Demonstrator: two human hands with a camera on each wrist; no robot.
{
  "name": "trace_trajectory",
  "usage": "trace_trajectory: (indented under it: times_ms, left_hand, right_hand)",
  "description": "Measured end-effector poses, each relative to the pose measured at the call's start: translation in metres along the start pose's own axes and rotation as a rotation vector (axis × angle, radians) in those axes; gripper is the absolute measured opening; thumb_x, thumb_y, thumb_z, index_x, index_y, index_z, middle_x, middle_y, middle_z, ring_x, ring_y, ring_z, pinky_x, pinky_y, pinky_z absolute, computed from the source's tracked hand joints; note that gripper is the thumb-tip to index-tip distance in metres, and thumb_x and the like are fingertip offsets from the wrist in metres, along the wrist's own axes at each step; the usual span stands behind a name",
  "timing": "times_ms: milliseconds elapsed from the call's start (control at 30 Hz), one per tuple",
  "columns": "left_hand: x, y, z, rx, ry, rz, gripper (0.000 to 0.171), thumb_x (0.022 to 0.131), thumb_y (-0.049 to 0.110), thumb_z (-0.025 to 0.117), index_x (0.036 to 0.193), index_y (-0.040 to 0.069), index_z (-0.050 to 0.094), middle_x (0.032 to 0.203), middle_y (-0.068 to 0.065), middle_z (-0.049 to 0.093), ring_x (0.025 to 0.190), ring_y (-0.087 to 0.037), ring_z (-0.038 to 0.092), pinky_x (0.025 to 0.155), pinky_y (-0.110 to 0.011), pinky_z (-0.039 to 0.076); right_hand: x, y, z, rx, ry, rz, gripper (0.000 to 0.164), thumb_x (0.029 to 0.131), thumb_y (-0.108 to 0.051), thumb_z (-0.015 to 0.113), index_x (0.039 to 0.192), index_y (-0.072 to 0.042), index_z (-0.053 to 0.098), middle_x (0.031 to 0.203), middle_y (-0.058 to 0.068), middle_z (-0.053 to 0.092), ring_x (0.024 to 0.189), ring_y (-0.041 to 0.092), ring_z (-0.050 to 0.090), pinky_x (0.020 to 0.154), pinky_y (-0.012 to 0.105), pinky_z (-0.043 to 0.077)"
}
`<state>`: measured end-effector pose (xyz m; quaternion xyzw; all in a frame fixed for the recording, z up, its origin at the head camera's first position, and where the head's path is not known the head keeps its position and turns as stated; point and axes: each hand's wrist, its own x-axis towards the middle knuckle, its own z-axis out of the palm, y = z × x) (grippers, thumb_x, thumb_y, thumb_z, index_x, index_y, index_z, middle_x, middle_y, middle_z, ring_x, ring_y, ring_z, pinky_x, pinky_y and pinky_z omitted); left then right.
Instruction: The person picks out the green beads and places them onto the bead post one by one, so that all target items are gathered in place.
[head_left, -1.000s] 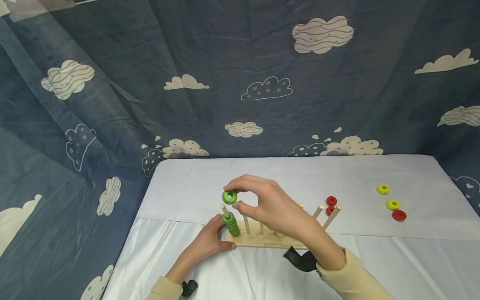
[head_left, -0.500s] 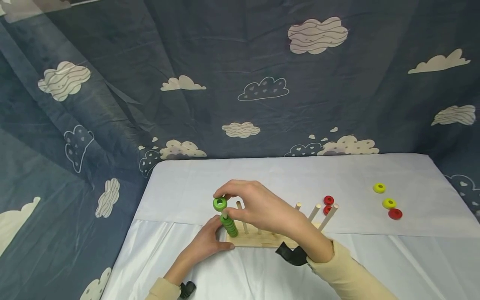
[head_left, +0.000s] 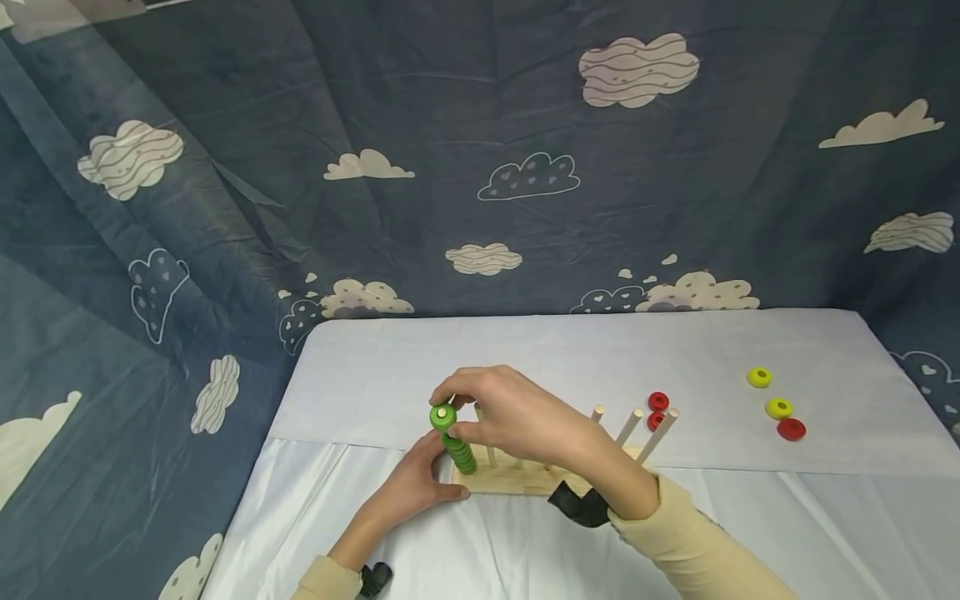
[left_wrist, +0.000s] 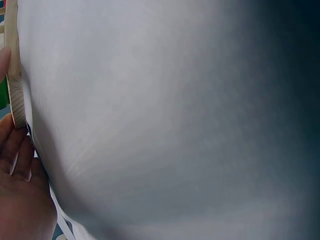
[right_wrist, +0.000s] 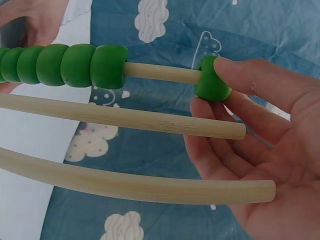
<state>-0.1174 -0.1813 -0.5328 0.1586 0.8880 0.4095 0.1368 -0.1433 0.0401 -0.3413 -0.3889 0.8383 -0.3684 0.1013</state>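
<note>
My right hand [head_left: 517,417] pinches a green bead [head_left: 442,424] between thumb and fingertips. In the right wrist view this bead sits around the top end of a wooden peg [right_wrist: 161,72], with a stretch of bare peg below it. Further down the same peg is a stack of several green beads [right_wrist: 77,66]. The pegs stand on a pale wooden base [head_left: 517,478]. My left hand [head_left: 422,485] grips the left end of that base, thumb at the front edge. In the left wrist view, fingers [left_wrist: 22,157] touch the base's end [left_wrist: 17,107].
Bare pegs [head_left: 660,435] rise along the base to the right, close to my right forearm. Behind them lie two red beads [head_left: 658,401]. Farther right are two yellow beads [head_left: 759,377] and a red one [head_left: 792,430] on the white cloth [head_left: 585,350].
My right hand has moved left and slightly down. The green bead, earlier held above the peg, is now around the peg's tip. My left hand stays at the base.
</note>
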Motion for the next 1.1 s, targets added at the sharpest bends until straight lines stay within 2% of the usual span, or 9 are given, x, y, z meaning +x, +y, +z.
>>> trace_trajectory:
  times_ms: [233,400,533,700,833,967,1100]
  left_hand:
    - [0.0,0.0,0.001,0.013,0.009,0.01,0.081,0.073,0.037,0.085,0.145,0.032,0.048,0.155,0.005,0.036,0.143,-0.025,0.028,0.114,-0.053,0.025]
    - [0.001,-0.001,0.001,0.014,0.019,0.028,0.077,0.072,0.035,0.086,0.141,0.03,0.052,0.146,0.008,0.045,0.14,-0.023,0.034,0.113,-0.051,0.027]
    - [0.001,-0.003,0.001,0.02,0.025,0.037,0.076,0.072,0.034,0.086,0.139,0.033,0.052,0.141,0.011,0.047,0.138,-0.02,0.036,0.113,-0.049,0.028]
    - [0.0,-0.004,0.002,0.023,0.017,0.026,0.079,0.072,0.033,0.086,0.142,0.038,0.049,0.144,0.012,0.045,0.139,-0.02,0.034,0.113,-0.05,0.028]
    - [-0.003,-0.003,0.001,0.033,0.016,0.02,0.078,0.073,0.033,0.086,0.143,0.032,0.05,0.146,0.009,0.044,0.14,-0.023,0.033,0.113,-0.053,0.027]
    - [-0.006,-0.002,0.001,0.048,0.023,0.013,0.078,0.073,0.032,0.086,0.143,0.026,0.051,0.146,0.007,0.045,0.14,-0.024,0.033,0.113,-0.052,0.028]
    - [-0.009,-0.001,0.005,0.047,0.034,0.001,0.076,0.075,0.031,0.085,0.142,0.024,0.052,0.143,0.005,0.046,0.14,-0.026,0.035,0.112,-0.052,0.031]
  right_hand:
    - [-0.001,0.001,-0.001,-0.019,-0.005,0.016,0.03,0.086,-0.013,0.077,0.115,-0.014,0.07,0.105,-0.009,0.066,0.096,0.005,0.061,0.085,0.028,0.051]
    - [-0.004,0.001,-0.004,-0.009,0.026,0.011,0.03,0.089,-0.014,0.074,0.118,-0.016,0.068,0.112,-0.009,0.066,0.101,0.008,0.06,0.086,0.028,0.051]
    - [-0.009,-0.001,-0.008,0.03,0.09,-0.034,0.031,0.09,-0.013,0.073,0.12,-0.017,0.067,0.114,-0.012,0.064,0.104,0.008,0.06,0.087,0.028,0.051]
    - [-0.022,-0.006,-0.01,0.101,0.163,-0.132,0.035,0.089,-0.011,0.073,0.122,-0.018,0.065,0.116,-0.014,0.063,0.104,0.004,0.058,0.089,0.028,0.05]
    - [-0.037,-0.008,-0.008,0.154,0.171,-0.184,0.036,0.09,-0.01,0.073,0.124,-0.018,0.064,0.119,-0.014,0.062,0.106,0.003,0.058,0.091,0.028,0.051]
    - [-0.056,-0.007,-0.002,0.188,0.175,-0.155,0.038,0.09,-0.011,0.072,0.125,-0.022,0.063,0.121,-0.015,0.061,0.112,0.006,0.058,0.093,0.03,0.051]
    - [-0.076,-0.003,0.007,0.202,0.207,-0.078,0.037,0.091,-0.014,0.072,0.125,-0.026,0.063,0.121,-0.016,0.061,0.113,0.008,0.057,0.094,0.033,0.051]
